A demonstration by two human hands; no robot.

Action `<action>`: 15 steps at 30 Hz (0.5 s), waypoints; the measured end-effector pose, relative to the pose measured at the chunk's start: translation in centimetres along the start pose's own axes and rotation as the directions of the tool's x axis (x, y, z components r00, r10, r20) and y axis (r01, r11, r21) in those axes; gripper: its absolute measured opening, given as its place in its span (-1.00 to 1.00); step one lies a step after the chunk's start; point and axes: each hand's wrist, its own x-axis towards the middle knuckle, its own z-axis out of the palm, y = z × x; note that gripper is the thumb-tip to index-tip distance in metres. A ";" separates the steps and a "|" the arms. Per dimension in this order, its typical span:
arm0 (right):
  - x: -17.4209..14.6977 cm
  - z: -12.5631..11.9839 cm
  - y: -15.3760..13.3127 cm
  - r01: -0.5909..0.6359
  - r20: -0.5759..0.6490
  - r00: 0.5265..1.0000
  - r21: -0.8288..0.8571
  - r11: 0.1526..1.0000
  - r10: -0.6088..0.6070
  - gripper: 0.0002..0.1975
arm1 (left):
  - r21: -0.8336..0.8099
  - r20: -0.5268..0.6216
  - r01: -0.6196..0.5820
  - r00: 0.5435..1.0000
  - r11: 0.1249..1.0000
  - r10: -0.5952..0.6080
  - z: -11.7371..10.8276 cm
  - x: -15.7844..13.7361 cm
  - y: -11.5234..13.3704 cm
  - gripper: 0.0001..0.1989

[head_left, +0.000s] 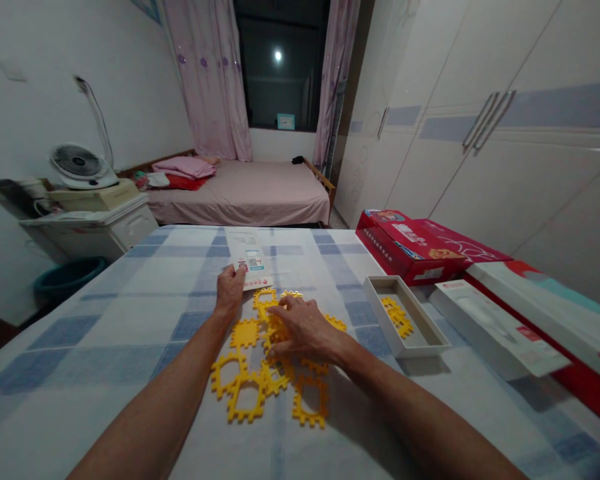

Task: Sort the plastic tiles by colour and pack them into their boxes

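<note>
Between my fingers and thumb, my left hand (229,288) grips the near edge of a white printed leaflet (247,252), which lies out toward the far side of the table. My right hand (303,327) is over a loose pile of yellow toothed puzzle pieces, its fingers spread and bent among them. Whether it pinches a piece is hard to see. Flat square frames such as this yellow piece (247,419) and a solid yellow square (245,333) lie around it. An open white box tray (433,349) to the right holds a few more yellow pieces (397,317).
A blue and white checked cloth (145,313) covers the table. Along the right side stand a red box (395,243) and a white box lid (500,327). Beyond are a bed (265,193), a fan (80,165) on a cabinet and tall wardrobes (430,133).
</note>
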 end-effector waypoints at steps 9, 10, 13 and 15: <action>-0.7 0.3 1.2 -0.078 -0.018 0.997 0.046 0.996 0.079 -0.38 | -0.008 0.029 -0.017 0.999 1.000 0.018 -0.1 0.0 -0.5 -0.72; -0.9 0.3 1.2 -0.072 -0.034 0.997 0.058 0.996 0.074 -0.38 | -0.008 0.033 -0.017 0.999 1.000 0.018 -0.1 0.0 -0.5 -0.71; -1.3 0.2 1.4 -0.089 -0.053 0.994 0.085 0.992 0.094 -0.39 | -0.002 0.035 -0.012 0.999 1.000 0.012 0.0 0.1 -0.6 -0.71; -1.6 -0.1 1.5 -0.121 -0.037 0.991 0.113 0.986 0.126 -0.43 | 0.007 0.033 -0.007 0.999 1.000 0.007 0.0 0.2 -0.6 -0.71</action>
